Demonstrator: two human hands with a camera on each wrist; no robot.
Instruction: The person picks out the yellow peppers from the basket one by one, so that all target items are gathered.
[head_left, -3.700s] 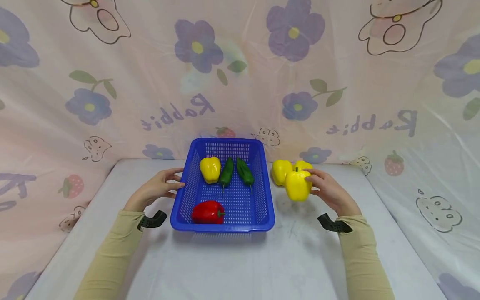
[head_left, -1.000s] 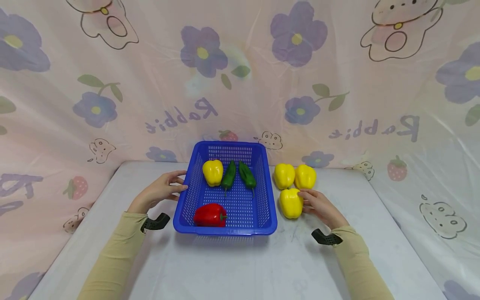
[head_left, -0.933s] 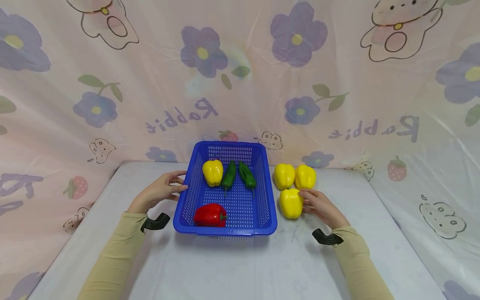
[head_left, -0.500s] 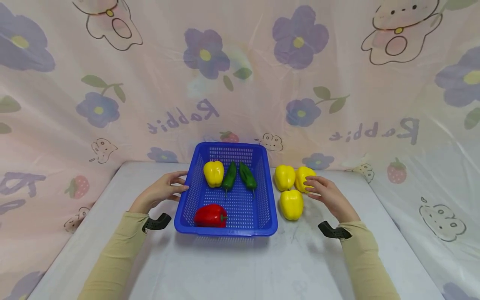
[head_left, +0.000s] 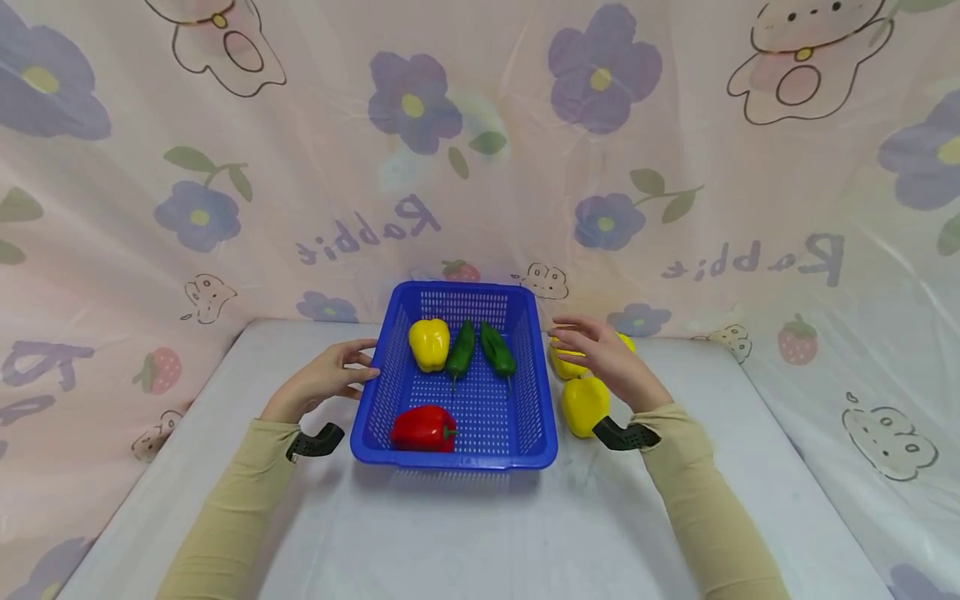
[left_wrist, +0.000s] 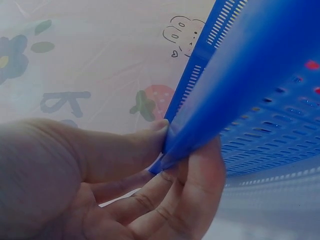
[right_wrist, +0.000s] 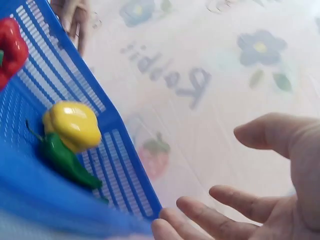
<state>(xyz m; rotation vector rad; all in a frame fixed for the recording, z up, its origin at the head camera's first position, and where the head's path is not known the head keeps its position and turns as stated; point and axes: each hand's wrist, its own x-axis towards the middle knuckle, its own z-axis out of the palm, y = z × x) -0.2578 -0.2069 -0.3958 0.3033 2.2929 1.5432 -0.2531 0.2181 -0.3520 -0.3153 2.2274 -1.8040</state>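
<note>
My left hand pinches the left rim of a blue perforated plastic basket; the left wrist view shows the thumb and curled fingers on the rim. Inside lie a yellow bell pepper, two green peppers and, near the front, a red bell pepper. My right hand is above the yellow peppers to the right of the basket, fingers extended and holding nothing. One yellow bell pepper sits in front; two behind it are partly hidden by the hand.
The basket stands on a white-covered table. Behind and at both sides hangs a pale pink curtain printed with flowers and rabbits. Dark curved pieces stick out at both wrists.
My right hand has put a yellow bell pepper down in front of the other two, let go, and moved left toward the basket's right rim. My left hand stays on the basket.
</note>
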